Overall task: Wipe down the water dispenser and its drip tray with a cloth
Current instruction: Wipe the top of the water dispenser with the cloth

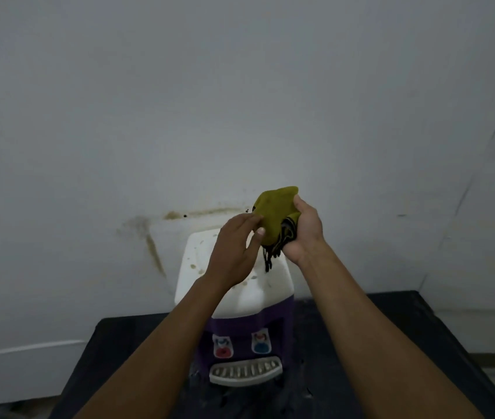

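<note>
Gripping a bunched olive-green cloth (276, 216) in the right hand (303, 234), with fingers curled tight round its dark, fringed end and thumb laid up along the fabric. Holding it in the air above the water dispenser (240, 297), over the 1 o'clock corner of the white top and clear of the surface. Reaching in with the left hand (234, 252) from 8 o'clock of the cloth, fingers nearly straight and close together, tips touching the cloth's left edge, thumb tip against it just below. Showing brownish spots across that white top, mostly toward 9 o'clock. Down the purple front, a red tap (223, 349) at 9 o'clock of a blue tap (260, 343). At 6 o'clock of both, the white slotted drip tray (246, 370), untouched. Standing on a black table (391, 343), with a brown stain (149, 243) on the pale wall at 10 o'clock of the dispenser.
</note>
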